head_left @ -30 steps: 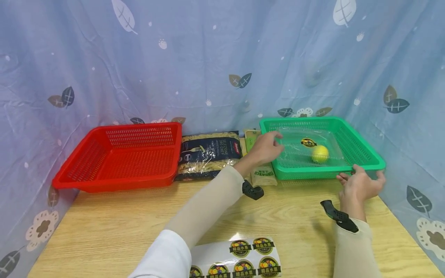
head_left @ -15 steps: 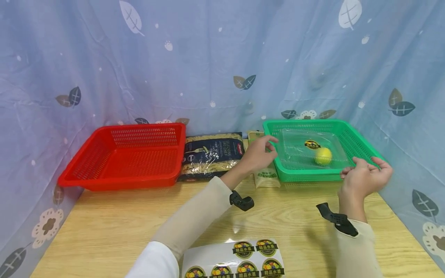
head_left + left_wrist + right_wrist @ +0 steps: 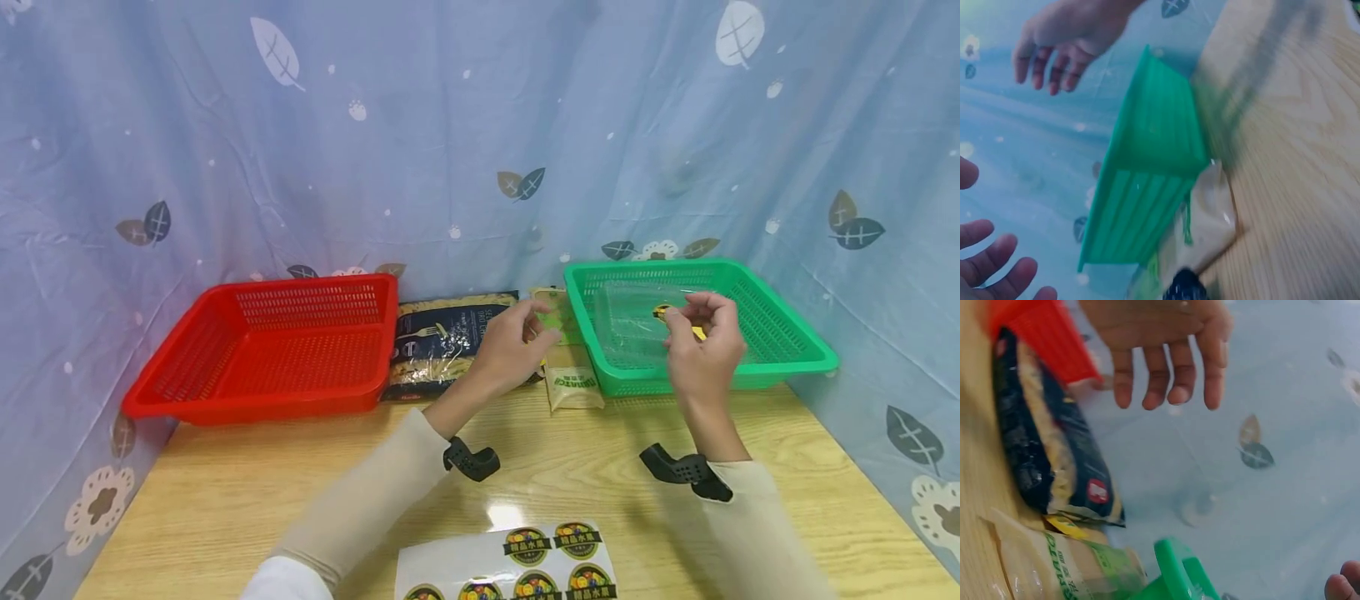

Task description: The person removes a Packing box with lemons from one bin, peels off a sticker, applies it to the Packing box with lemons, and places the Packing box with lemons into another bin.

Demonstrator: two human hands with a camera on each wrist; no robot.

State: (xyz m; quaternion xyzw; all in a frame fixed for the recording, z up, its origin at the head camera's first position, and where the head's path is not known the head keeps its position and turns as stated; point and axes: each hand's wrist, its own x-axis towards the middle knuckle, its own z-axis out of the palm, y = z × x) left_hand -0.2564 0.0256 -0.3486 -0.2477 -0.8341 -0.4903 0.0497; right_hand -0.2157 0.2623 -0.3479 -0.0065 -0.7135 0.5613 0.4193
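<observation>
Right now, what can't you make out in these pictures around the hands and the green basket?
- Yellow ball in the green basket: head view, mostly hidden behind the right hand.
- Sticker sheet: cut off by the head view's bottom edge.
- Pale packet: print too small; blurred in the left wrist view.
- Left hand: empty or not, cannot tell.

Two baskets, two food packets and one sticker sheet on the surface

There are two plastic baskets, one red basket (image 3: 270, 350) and one green basket (image 3: 780, 333); one clear plastic tray (image 3: 630, 321) lies in the green one. Between the baskets lie two packets: one dark pasta bag (image 3: 442, 333) and one pale packet (image 3: 573, 387). One sticker sheet (image 3: 450, 567) shows six round stickers in part or whole. Two hands are in view, the left hand (image 3: 510, 350) and the right hand (image 3: 701, 346).
</observation>
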